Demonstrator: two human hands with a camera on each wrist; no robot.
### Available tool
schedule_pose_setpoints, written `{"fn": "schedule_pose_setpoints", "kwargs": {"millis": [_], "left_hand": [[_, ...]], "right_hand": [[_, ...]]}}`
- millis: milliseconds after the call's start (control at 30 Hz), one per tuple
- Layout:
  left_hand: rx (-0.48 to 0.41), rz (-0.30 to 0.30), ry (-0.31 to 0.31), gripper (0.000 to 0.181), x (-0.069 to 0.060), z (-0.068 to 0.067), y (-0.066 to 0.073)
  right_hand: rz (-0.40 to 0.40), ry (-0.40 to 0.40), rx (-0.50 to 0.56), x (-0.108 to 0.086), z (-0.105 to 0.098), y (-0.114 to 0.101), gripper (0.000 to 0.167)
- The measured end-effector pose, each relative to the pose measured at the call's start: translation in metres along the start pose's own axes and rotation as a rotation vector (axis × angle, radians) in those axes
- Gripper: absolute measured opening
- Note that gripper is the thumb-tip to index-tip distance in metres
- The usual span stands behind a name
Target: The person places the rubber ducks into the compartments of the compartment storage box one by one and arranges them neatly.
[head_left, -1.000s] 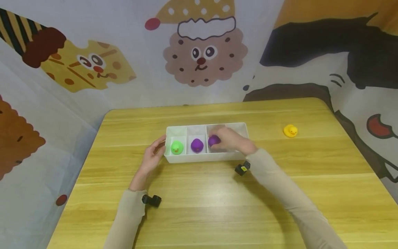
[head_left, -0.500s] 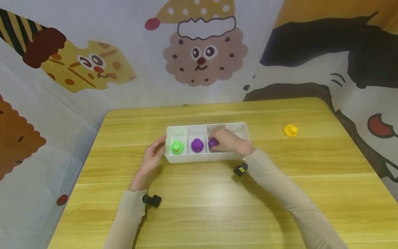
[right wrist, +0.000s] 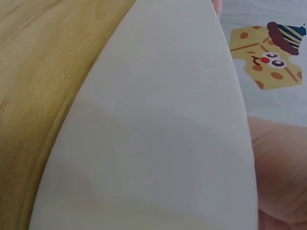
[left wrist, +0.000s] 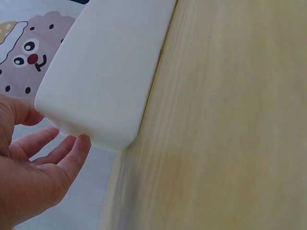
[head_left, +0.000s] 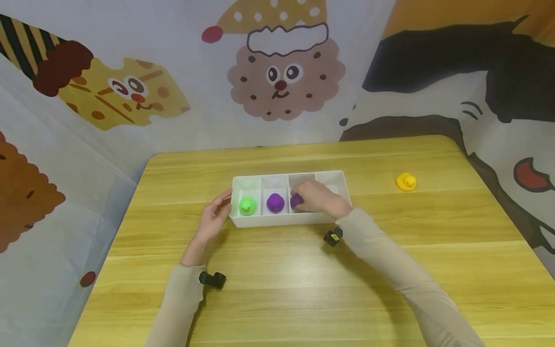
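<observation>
A white tray [head_left: 260, 221] with four compartments in a row lies on the table. A green duck [head_left: 247, 206] sits in its leftmost compartment, a purple duck [head_left: 275, 203] in the one beside it. In the third, my right hand [head_left: 318, 197] has its fingers round a second purple toy [head_left: 296, 201], partly hidden by them. My left hand [head_left: 213, 217] touches the tray's left end, its fingers relaxed against the end wall [left wrist: 96, 136] in the left wrist view. The tray's side [right wrist: 153, 120] hides my right fingers in the right wrist view.
A yellow duck [head_left: 406, 181] stands on the wooden table [head_left: 277, 299] to the right of the tray. Behind the table hangs a cloth [head_left: 195, 130] printed with cartoon figures. Each wrist bears a small black camera.
My right hand has shifted slightly left and the purple toy in its fingers has moved a little left and lower within the third compartment. My left hand stays at the tray's end.
</observation>
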State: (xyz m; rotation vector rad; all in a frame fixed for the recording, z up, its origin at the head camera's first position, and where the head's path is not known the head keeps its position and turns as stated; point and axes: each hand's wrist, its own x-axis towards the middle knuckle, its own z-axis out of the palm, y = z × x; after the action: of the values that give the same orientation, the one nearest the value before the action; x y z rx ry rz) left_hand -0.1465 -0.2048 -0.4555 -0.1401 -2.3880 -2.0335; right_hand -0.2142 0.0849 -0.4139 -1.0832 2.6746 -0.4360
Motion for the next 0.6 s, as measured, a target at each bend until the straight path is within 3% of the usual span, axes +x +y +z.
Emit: {"fn": "schedule_pose_setpoints", "kwargs": {"millis": [167,400,600], "left_hand": [[0.006,-0.004,-0.004,0.043,-0.001,0.0,0.001],[-0.001,0.006,0.004,0.044,0.0,0.0,-0.001],[-0.01,-0.007,-0.002,0.044,0.0,0.0,-0.001]], "right_hand": [[0.017,0.01,0.051,-0.001,-0.002,0.0,0.033],[-0.011,0.162,0.197,-0.01,-0.015,0.007,0.042],[-0.022,0.235,0.249,-0.021,-0.027,0.016,0.044]]}}
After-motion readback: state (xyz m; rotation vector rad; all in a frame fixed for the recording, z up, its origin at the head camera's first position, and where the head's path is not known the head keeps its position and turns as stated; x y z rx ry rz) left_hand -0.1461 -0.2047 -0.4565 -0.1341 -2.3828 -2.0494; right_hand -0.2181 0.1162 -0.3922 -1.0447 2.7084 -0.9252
